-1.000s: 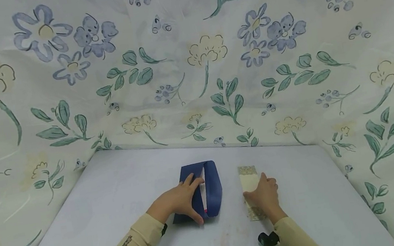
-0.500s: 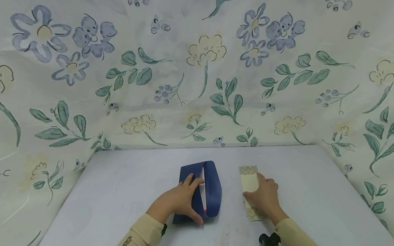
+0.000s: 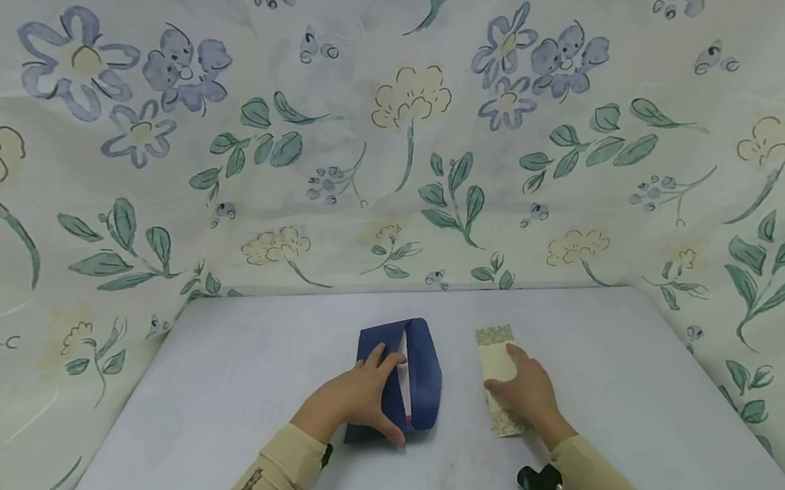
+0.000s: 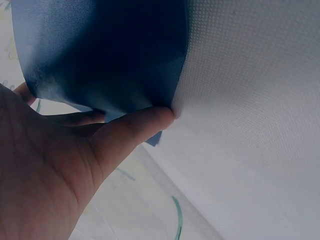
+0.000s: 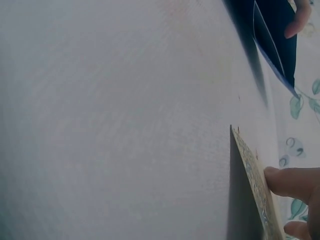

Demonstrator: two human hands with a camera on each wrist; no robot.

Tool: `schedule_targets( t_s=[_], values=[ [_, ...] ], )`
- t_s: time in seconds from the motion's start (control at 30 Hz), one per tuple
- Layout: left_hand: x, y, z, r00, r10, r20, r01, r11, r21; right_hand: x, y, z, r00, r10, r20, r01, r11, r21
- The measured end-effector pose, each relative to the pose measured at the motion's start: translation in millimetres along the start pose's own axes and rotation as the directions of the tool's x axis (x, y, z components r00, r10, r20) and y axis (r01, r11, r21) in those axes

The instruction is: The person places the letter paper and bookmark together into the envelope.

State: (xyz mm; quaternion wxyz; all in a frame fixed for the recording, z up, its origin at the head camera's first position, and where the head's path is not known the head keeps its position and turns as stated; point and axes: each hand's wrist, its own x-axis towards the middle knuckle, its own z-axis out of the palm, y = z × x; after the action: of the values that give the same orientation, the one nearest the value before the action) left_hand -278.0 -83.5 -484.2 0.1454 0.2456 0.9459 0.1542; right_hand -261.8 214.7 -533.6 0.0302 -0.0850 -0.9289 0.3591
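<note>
From my end, flowered cloth [image 3: 365,48] fills the back and sides, with a white table [image 3: 265,355] below. Near the middle of the tabletop is a blue envelope [image 3: 422,379], gaping in a narrow slit that shows white; I judge it light, smooth and easily creased, best taken by its edges with little squeeze. To its right, well apart from it, is a slim cream strip [image 3: 497,360] with speckled ends. I expect thin card, light and fairly stiff, so its long edges suit a hold; I can't tell whether it touches the table. I see the left hand [image 3: 354,398] spread over the envelope, fingertips by the slit, thumb at the near edge, not closed round it. The right hand [image 3: 531,393] pinches the strip across its width, thumb on the left edge.
</note>
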Motion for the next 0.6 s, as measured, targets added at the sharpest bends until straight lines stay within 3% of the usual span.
schedule_targets(
  t_s=[0.6],
  values=[
    [-0.6,0.2,-0.3,1.0,-0.008,0.0,0.008,1.0,0.0,-4.8,0.9,-8.4,0.996,-0.021,-0.084,0.027,0.997,0.067]
  ],
)
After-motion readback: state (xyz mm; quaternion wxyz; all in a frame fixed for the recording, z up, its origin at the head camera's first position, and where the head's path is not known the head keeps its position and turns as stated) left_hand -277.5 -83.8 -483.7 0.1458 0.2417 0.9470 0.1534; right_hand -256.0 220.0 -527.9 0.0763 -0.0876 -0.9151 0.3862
